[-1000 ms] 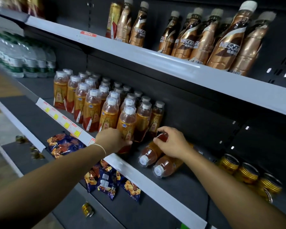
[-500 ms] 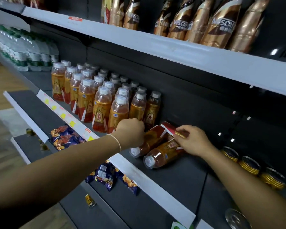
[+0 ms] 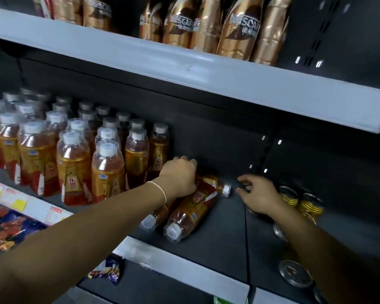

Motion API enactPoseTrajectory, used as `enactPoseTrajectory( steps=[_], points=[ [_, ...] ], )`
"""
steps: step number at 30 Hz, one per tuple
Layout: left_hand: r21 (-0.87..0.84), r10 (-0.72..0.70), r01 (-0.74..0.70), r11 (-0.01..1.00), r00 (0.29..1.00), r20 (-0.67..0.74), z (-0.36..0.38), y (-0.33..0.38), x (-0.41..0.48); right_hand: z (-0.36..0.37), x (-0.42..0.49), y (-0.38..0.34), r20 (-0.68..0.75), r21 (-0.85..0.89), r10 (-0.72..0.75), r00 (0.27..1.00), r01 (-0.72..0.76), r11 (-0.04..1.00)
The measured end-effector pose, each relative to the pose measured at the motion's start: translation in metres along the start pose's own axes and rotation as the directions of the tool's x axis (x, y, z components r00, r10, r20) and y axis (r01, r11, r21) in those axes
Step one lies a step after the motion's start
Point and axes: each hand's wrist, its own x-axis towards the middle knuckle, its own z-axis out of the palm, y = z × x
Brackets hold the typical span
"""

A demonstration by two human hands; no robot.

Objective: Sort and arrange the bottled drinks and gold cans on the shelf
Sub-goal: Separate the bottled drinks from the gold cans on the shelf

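So far done: a block of standing bottles (image 3: 106,172) fills the left of the middle shelf (image 3: 219,249), caps up, in close rows.
Left to do: 3 lying bottles (image 3: 191,212) must be stood up and joined to the block. The gold cans (image 3: 310,207) at the right are mixed, some upright and some tipped.
Progress, our judgement: under halfway. The block looks finished; the cans look untouched.
Count, standing bottles: about 20 caps. The back rows blur and the left edge cuts off more.
Count, lying bottles: 3. We see 2 with caps toward us and 1 with its cap pointing right.
Count, gold cans: 2 upright and at least 2 on their sides showing silver ends. The right arm may hide others.
Left grip (image 3: 178,178): curled over the base ends of the lying bottles, just beside the block's right column. We cannot tell which of the 3 it actually holds.
Right grip (image 3: 259,197): fingers relaxed and apart, holding nothing. It hovers between the right-pointing cap and the upright cans, touching neither as far as we see.
Upper shelf: coffee bottles (image 3: 239,29), about 8 in view, tops cropped.
Lower shelf: snack packets (image 3: 7,227), no part of the task.
Next, our judgement: lift the lying bottles 1 at a time, since round bodies may roll toward the shelf edge.
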Motion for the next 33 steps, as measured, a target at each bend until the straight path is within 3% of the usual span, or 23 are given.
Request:
enactPoseTrajectory(
  steps=[4, 9, 14, 18, 24, 33],
  points=[
    [-0.077, 0.067, -0.065, 0.995, 0.997, 0.03, 0.023, -0.003, 0.014, 0.025, 0.005, -0.009, 0.0, -0.033, 0.05, 0.999, -0.05, 0.998],
    [-0.136, 0.05, -0.037, 0.99, 0.995, 0.092, 0.049, -0.014, 0.019, 0.051, 0.02, -0.016, 0.039, -0.092, 0.128, 0.991, -0.124, 0.988],
    [-0.154, 0.038, -0.022, 0.988, 0.994, 0.098, 0.054, -0.019, 0.02, 0.069, 0.028, -0.011, -0.017, -0.118, 0.143, 0.99, -0.144, 0.982],
    [-0.154, 0.035, -0.018, 0.988, 0.994, 0.107, 0.055, -0.018, 0.019, 0.069, 0.036, -0.005, 0.043, -0.212, 0.125, 0.991, -0.113, 0.971],
    [-0.153, -0.001, 0.027, 0.988, 0.986, 0.167, 0.044, -0.016, 0.026, 0.05, 0.046, -0.004, 0.122, -0.135, 0.091, 0.988, -0.074, 0.988],
    [-0.149, -0.025, 0.046, 0.988, 0.989, 0.142, 0.03, -0.027, 0.046, 0.013, 0.07, -0.029, 0.054, 0.056, -0.028, 0.998, 0.025, 0.998]
  ],
)
